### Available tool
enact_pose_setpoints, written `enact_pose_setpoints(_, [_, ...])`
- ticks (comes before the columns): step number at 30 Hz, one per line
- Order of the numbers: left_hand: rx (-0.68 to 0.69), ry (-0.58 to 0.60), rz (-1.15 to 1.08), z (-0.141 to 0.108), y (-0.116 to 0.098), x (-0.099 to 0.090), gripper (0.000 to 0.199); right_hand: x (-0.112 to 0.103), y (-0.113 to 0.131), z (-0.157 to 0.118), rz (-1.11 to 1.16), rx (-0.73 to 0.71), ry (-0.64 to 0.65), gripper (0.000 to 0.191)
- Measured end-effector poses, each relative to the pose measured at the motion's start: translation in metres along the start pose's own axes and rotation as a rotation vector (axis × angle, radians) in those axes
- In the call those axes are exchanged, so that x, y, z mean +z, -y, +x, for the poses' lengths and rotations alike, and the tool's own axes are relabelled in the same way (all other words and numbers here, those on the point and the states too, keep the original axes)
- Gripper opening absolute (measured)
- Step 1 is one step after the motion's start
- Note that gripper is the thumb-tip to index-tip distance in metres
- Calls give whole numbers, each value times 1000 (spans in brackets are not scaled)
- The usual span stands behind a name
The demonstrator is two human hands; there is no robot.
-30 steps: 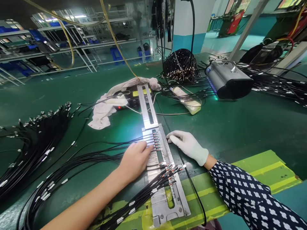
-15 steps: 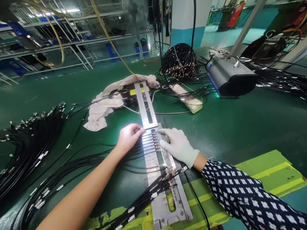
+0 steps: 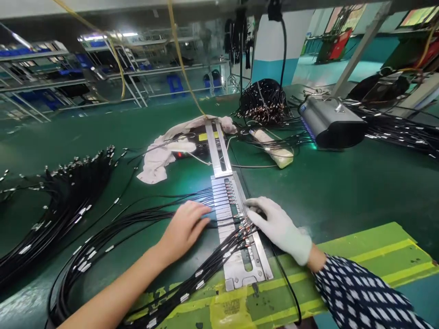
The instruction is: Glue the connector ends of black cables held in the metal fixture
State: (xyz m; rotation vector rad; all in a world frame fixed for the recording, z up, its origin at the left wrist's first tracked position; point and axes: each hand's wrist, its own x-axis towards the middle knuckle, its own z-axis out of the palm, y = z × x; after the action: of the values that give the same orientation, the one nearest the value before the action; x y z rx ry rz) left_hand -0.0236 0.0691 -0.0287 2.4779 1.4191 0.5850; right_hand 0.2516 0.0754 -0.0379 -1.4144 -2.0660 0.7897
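A long metal fixture [image 3: 223, 228] lies on the green table, with several black cables [image 3: 202, 197] laid side by side across its upper slots, their connector ends near its middle. My left hand [image 3: 187, 228], bare, is at the fixture's left edge over the cables, thumb and fingers apart and nothing gripped. On the right side, my right hand [image 3: 277, 226] wears a white glove. Its curved fingertips are at the fixture's right rail, close to a loose bunch of connectors [image 3: 245, 228]; whether they pinch anything is unclear.
A cable bundle [image 3: 82, 183] lies at the left. Behind the fixture are a pale cloth [image 3: 157, 162], a plastic bottle [image 3: 272, 148], a coiled cable heap [image 3: 264, 103] and a grey machine [image 3: 332, 121]. Yellow-green tape [image 3: 377, 256] covers the front edge.
Both hands have moved down along the fixture, toward me. My left hand has left the top cable and its fingers have opened. The camera view has shifted.
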Motion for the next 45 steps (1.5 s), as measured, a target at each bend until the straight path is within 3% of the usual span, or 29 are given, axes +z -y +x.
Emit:
enact_pose_setpoints(3, [8,62,94,-32,-6,-2,22,-1,4,-35,-24,23,27,28])
enact_pose_setpoints(6, [-25,82,131,-44,-8,-7,25,-6,7,-50,-58,68,67,29])
enact_pose_setpoints(10, [-59,64,48,-45,-10,-15,22,-13,8,-46,-111,-21,22,23])
enact_pose_setpoints(14, [-95,27,-66,-34,-11,-9,20,-11,15,-34,-178,-167,-18,36])
enact_pose_setpoints(19, [-139,83,17,-22,-12,2,24,-16,38,-42,-177,-252,173,20])
enact_pose_setpoints(22, [-128,101,45,-18,-14,5,20,-32,50,-55,-155,-265,315,11])
enact_pose_setpoints(25, [-108,91,-31,-12,-18,9,20,-47,50,-51,-90,-337,414,6])
enact_pose_setpoints(27, [-112,98,-93,-6,-20,12,18,-51,39,-32,-22,-337,353,8])
enact_pose_setpoints(29, [-133,96,-137,-3,-21,14,15,-49,18,-5,39,-282,194,9])
enact_pose_setpoints(33, [-139,66,-157,0,-20,13,12,-31,-24,43,112,-72,-50,19])
enact_pose_setpoints(39, [29,10,-139,7,-6,6,18,-20,-38,53,78,-81,-4,15])
enact_pose_setpoints(45, [143,150,6,14,6,-2,35,-24,-36,53,84,-60,-6,13])
